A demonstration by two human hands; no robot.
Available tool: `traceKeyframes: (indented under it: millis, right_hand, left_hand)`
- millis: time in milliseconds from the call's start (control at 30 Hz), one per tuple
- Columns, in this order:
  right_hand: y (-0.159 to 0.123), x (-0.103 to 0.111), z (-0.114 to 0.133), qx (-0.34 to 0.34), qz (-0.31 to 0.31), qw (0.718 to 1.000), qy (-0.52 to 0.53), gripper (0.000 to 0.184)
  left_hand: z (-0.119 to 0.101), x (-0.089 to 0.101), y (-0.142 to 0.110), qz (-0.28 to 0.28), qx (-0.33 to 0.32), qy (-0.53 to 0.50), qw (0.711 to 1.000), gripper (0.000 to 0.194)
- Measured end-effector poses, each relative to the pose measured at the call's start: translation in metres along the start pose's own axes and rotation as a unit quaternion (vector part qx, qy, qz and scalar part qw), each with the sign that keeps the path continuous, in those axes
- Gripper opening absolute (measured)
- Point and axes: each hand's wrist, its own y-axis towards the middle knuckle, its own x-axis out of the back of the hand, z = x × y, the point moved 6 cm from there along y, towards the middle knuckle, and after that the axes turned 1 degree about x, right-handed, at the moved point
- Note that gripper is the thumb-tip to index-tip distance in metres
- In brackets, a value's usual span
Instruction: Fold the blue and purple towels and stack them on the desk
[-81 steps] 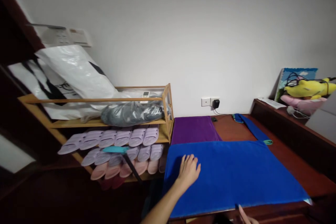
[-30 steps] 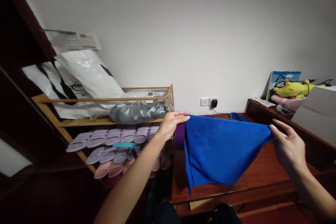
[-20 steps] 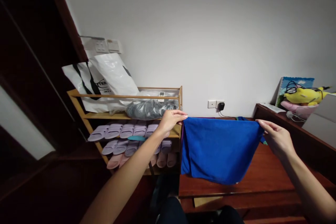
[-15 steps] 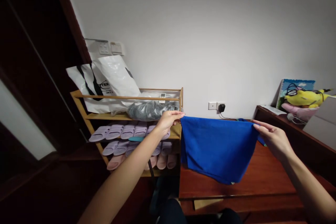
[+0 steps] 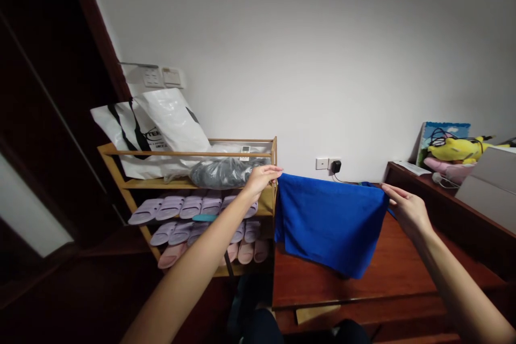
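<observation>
Outstretched left hand (image 5: 258, 181) and right hand (image 5: 408, 209) pinched blue cloth (image 5: 330, 220) by top corners, clear plastic wrapping (image 5: 237, 171) at left held dark-grey contents (image 5: 207, 174).

Table (image 5: 306, 282): reddish-brown wood, with a blue strip (image 5: 392, 214) lying farther back (much of that part is hidden).
Rack (image 5: 145, 183): pale wood; white bags (image 5: 173, 121) and a plastic-wrapped dark bundle (image 5: 212, 173) on top, lilac slippers (image 5: 191, 206) in rows beneath, pink slippers (image 5: 171, 255) lower still.
Ledge (image 5: 443, 210): dark wood, raised along the table's right; white paper (image 5: 411, 167), a pink soft item (image 5: 451, 171) and white boxes (image 5: 489, 188) sit on it.
</observation>
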Motion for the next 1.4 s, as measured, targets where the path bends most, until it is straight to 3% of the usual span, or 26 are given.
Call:
traceKeyframes:
  millis: [267,467,767,933,1067,1267,1400]
  right_hand:
    - [0.003,0.000,-0.003,-0.006,0.054,0.997,-0.057,0.036]
    - [-0.003,0.002,0.009,0.040,0.032,0.995,-0.085,0.038]
    - [-0.001,0.004,0.004,0.063,-0.018,0.997,-0.031,0.044]
    - [-0.007,0.006,0.022,0.098,-0.020,0.991,-0.090,0.046]
    - [-0.013,0.006,0.033,0.083,0.003,0.988,-0.134,0.052]
    - [-0.011,0.012,0.034,0.078,0.016,0.988,-0.132,0.053]
    - [-0.010,0.016,0.035,0.111,0.003,0.973,-0.204,0.051]
  left_hand:
    - [0.010,0.008,0.000,0.006,0.010,0.007,1.000,0.037]
    - [0.009,0.010,0.001,0.020,0.009,0.020,1.000,0.036]
    - [0.011,0.006,0.000,0.040,0.024,0.050,0.998,0.030]
    - [0.006,0.003,-0.001,0.046,0.016,0.051,0.998,0.030]
    - [-0.001,-0.001,-0.004,0.050,0.007,0.031,0.998,0.030]
    - [-0.011,-0.005,-0.013,0.046,-0.015,0.029,0.998,0.036]
    - [-0.018,-0.003,-0.018,0.033,-0.030,0.071,0.996,0.030]
